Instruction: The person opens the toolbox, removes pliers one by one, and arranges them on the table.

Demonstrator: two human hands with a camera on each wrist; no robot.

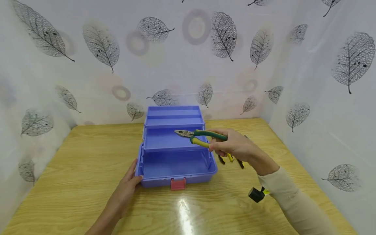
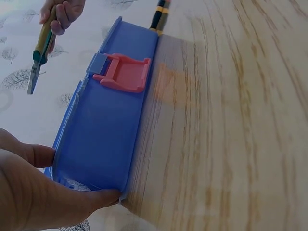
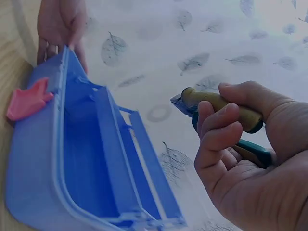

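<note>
A blue-purple toolbox [image 1: 176, 163] stands opened on the wooden table, its two upper trays [image 1: 173, 137] raised in steps toward the back. A pink latch [image 1: 178, 184] hangs at its front. My left hand [image 1: 127, 187] grips the box's left front corner, with the thumb at the front rim and fingers along the side. My right hand [image 1: 233, 145] holds a pair of combination pliers [image 1: 199, 135] by their green and yellow handles, above the right part of the box. The plier jaws point left over the middle tray, apart from it. In the right wrist view the fingers curl round the handles.
Right of the box lie more tools with yellow and black handles [image 1: 230, 157], partly hidden under my right hand. A hammer with a black head [image 1: 256, 195] lies nearer the front, its handle beneath my sleeve. A leaf-patterned curtain [image 1: 182, 75] surrounds the table.
</note>
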